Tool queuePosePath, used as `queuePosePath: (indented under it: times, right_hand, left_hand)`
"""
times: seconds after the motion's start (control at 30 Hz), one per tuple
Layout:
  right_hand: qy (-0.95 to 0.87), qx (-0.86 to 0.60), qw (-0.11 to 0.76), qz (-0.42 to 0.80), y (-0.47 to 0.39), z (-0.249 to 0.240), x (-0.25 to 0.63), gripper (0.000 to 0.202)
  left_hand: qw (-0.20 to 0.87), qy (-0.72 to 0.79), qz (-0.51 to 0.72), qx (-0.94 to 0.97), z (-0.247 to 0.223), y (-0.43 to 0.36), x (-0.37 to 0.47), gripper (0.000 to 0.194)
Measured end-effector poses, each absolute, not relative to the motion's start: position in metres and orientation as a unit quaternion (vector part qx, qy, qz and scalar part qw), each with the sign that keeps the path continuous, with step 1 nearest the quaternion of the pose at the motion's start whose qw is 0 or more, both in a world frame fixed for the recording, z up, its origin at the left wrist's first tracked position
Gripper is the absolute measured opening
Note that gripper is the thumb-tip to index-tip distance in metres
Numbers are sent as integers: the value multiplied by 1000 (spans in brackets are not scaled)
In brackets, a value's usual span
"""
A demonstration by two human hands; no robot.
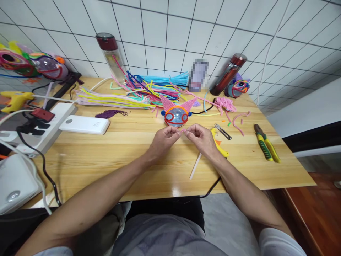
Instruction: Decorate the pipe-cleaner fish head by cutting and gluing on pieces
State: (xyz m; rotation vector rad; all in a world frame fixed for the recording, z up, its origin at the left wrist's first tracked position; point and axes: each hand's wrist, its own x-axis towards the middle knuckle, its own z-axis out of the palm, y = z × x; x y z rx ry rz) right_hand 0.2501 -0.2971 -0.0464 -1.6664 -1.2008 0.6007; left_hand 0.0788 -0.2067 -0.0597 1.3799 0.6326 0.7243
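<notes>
Fingers of both hands [168, 138] [198, 138] pinched on a short pink piece [183, 131]
It sits just before the pink-eared ornament [176, 115]; a yellow glue gun [221, 145] lies beside the right hand.

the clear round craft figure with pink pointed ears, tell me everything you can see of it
The clear, rounded, plastic-looking craft figure with pink pointed ears has two red rings like glasses, an orange band above them and a small dark blue ball at each side. Its ears look wound from fuzzy pipe cleaner and splay outward. It sits ears away from the person on the light wooden table, just beyond the bare left hand and bare right hand; whether fingertips touch it is unclear.
</notes>
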Motion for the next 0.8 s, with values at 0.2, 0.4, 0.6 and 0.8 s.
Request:
queuePosePath:
  times: [0.2,0.4,0.6,0.8]
  right_hand:
    - [-508,-679,474,237,-293,-47,248,26]
    - [-504,-691,459,240,-291,-45,255,27]
    - [-526,-705,433,198,-288,-34,265,25]
    - [-556,-723,389,132,-273,-16,256,15]
  left_hand:
    - [650,268,331,629,-62,-207,79,31]
    - [545,343,454,616,-58,-195,75,25]
    - [478,341,492,643,-76,-165,77,58]
    - [511,323,498,622,-91,-149,91,64]
